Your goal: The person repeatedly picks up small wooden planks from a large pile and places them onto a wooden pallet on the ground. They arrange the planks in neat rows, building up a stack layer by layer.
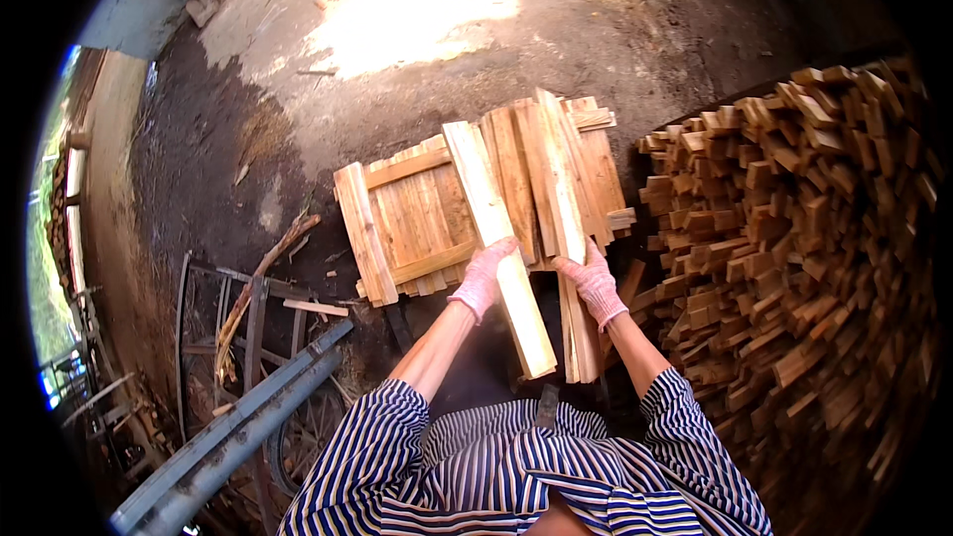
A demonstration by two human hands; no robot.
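My left hand (483, 273), in a pale pink glove, is closed round the middle of a long light wooden board (488, 201). The board slants from the stacked wood down toward my body. In the matching glove, my right hand (593, 283) grips another long wooden board (561, 179), with its thumb toward the left. Several more boards (579, 342) lie beneath that hand and run toward me. Ahead of both hands lies a low stack of flat boards (422, 203), with cross pieces on its left part. The fingers are partly hidden behind the boards.
A large pile of cut wood pieces (774, 228) rises at the right. At the lower left lie a blue-grey metal beam (238, 427), a spoked wheel (316, 437) and a crooked branch (260, 278). Sunlight falls on the dirt floor (417, 10) at the far side.
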